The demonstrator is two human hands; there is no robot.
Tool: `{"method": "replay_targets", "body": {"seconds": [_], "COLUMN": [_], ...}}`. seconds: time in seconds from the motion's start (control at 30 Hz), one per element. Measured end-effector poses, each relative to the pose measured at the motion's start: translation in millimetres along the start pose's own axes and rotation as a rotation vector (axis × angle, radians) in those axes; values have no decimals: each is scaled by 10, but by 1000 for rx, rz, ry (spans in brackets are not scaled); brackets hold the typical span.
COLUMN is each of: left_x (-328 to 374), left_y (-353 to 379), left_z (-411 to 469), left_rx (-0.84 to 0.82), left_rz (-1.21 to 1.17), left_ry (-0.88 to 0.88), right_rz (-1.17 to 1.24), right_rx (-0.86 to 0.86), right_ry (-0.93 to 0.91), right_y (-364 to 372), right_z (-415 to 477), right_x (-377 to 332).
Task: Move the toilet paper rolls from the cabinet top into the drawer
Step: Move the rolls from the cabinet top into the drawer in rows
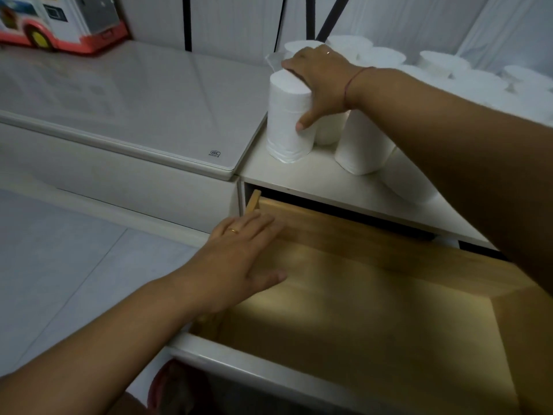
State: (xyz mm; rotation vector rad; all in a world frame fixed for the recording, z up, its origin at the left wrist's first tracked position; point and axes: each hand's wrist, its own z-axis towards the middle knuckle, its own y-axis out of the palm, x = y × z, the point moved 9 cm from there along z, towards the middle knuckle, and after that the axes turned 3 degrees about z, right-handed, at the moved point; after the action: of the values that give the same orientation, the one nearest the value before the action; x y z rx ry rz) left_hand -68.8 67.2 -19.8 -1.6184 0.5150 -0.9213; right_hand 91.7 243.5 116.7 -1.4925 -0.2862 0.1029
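Note:
Several white toilet paper rolls stand on the white cabinet top [299, 178]. My right hand [320, 82] is wrapped around the front-left roll [284, 127], thumb on its side and fingers over its top; the roll still rests upright on the cabinet. Another roll [362, 145] stands right of it, and more rolls [443, 62] fill the back. Below, the wooden drawer [374, 295] is pulled out and holds nothing visible. My left hand [242, 259] lies flat with fingers spread on the drawer's left side wall.
A lower white chest with a glossy lid [128, 97] adjoins the cabinet on the left. A red and white toy vehicle [59, 22] sits at its far left back. Pale floor tiles [59, 265] lie at lower left. White curtains hang behind.

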Motion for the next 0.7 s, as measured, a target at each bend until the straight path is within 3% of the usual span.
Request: {"method": "replay_targets", "body": {"seconds": [0.1,0.27,0.53,0.7], "left_x": [-66,-93,-47,-31], "left_y": [-10,-183,-632,-570], "left_z": [-1,5,-31,-21], "left_rx": [22,153,485,532], "left_rz": [6,-17,-359,-446], "left_ry": [-25,-65,-104,-72], "right_rz": [-40,98,389,408], "right_rx": [37,130,176,244], "right_ry": [14,21,52,96], "right_y": [-64,-188,-18,49], "right_z": [-116,-581,-1488,-1670], "right_x": [-26,-240,-751,-871]}}
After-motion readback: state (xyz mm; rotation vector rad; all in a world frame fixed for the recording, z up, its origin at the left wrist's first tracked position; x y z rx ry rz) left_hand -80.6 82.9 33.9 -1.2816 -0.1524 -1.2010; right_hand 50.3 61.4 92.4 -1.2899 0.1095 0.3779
